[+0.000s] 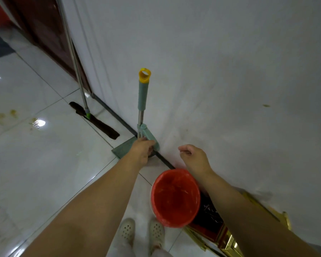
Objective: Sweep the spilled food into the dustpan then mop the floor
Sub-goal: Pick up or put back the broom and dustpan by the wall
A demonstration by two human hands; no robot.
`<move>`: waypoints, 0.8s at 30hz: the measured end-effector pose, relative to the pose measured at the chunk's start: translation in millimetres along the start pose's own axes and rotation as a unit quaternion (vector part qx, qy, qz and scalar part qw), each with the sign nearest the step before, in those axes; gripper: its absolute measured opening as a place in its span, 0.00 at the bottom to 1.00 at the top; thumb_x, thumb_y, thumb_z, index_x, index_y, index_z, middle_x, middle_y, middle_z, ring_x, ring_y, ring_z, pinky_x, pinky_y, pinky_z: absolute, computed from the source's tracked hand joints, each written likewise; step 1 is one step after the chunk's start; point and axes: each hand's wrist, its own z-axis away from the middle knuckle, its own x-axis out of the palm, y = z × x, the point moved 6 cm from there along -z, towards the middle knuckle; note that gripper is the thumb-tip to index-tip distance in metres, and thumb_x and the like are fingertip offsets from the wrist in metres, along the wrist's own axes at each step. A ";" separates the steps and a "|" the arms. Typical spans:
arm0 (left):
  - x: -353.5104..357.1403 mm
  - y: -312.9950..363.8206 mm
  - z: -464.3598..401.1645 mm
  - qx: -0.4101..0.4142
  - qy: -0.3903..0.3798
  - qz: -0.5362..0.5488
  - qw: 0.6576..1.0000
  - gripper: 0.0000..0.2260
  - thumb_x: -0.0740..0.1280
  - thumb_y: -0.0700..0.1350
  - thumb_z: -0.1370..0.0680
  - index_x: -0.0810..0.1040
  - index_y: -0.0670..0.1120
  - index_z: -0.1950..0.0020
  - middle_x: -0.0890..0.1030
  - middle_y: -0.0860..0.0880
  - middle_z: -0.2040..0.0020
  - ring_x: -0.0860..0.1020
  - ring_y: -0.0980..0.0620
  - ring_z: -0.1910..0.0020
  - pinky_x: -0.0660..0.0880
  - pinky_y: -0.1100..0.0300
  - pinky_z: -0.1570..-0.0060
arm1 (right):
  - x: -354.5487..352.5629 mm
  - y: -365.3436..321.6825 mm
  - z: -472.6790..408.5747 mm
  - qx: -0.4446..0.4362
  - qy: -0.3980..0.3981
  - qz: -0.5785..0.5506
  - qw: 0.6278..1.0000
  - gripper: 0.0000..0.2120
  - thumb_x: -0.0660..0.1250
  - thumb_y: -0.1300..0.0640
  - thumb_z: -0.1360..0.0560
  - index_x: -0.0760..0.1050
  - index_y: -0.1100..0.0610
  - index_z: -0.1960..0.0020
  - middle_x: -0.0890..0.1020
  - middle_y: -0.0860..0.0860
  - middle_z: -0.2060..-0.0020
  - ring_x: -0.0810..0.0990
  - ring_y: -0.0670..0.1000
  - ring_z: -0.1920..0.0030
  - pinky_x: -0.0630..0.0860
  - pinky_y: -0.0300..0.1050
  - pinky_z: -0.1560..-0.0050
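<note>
The dustpan [127, 148] stands on the floor [44, 164] against the base of the white wall [230, 71], its teal pan flat on the tile and its handle [143, 97] rising upright, teal grip above a metal shaft, capped by a yellow ring. The left hand [142, 150] reaches down to the bracket where handle meets pan; its fingers are curled around that joint and appear to have hold of it, though the fingertips are partly hidden behind the plastic. The right hand [193, 154] hovers just beside, near the wall, fingers loosely bent and holding nothing, clear of the dustpan. A mop [95, 120] leans against the wall to the left: its metal pole runs up past the dark door frame [44, 34], and its flat dark head lies on the tile close to the skirting. Spilled food [6, 115] shows as yellow-brown smears on the tile at far left, well apart from both dustpan and mop; a wet glint lies beside it. A red bucket [175, 197] stands on the floor between the forearms, just beside the wall, apparently empty, with pale streaks inside. Two pale perforated shoes [143, 232] are visible at the bottom edge. A small brown spot marks the wall at right.
</note>
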 end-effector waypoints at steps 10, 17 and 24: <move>-50.4 -23.0 19.9 0.024 0.099 0.039 0.994 0.06 0.68 0.44 0.23 0.74 0.43 0.54 0.76 0.47 0.65 0.74 0.51 0.67 0.75 0.59 0.65 | 9.4 -8.0 -17.3 -0.041 -0.057 0.009 0.998 0.14 0.61 0.63 0.22 0.78 0.58 0.39 0.81 0.52 0.44 0.76 0.45 0.48 0.70 0.33 0.48; -61.7 -39.2 60.4 0.047 0.097 0.051 0.993 0.03 0.66 0.40 0.23 0.73 0.43 0.53 0.76 0.47 0.66 0.67 0.55 0.73 0.67 0.65 0.78 | 23.2 -39.3 -5.7 -0.086 -0.119 0.000 0.989 0.14 0.61 0.62 0.22 0.77 0.58 0.39 0.79 0.50 0.49 0.76 0.47 0.49 0.69 0.35 0.50; -84.0 -68.8 113.1 0.079 0.179 -0.052 0.979 0.08 0.65 0.47 0.22 0.73 0.42 0.53 0.69 0.47 0.68 0.67 0.52 0.71 0.68 0.61 0.72 | 68.8 -100.7 26.7 -0.055 -0.256 -0.058 0.963 0.08 0.60 0.61 0.20 0.75 0.60 0.44 0.80 0.58 0.58 0.79 0.50 0.65 0.78 0.44 0.58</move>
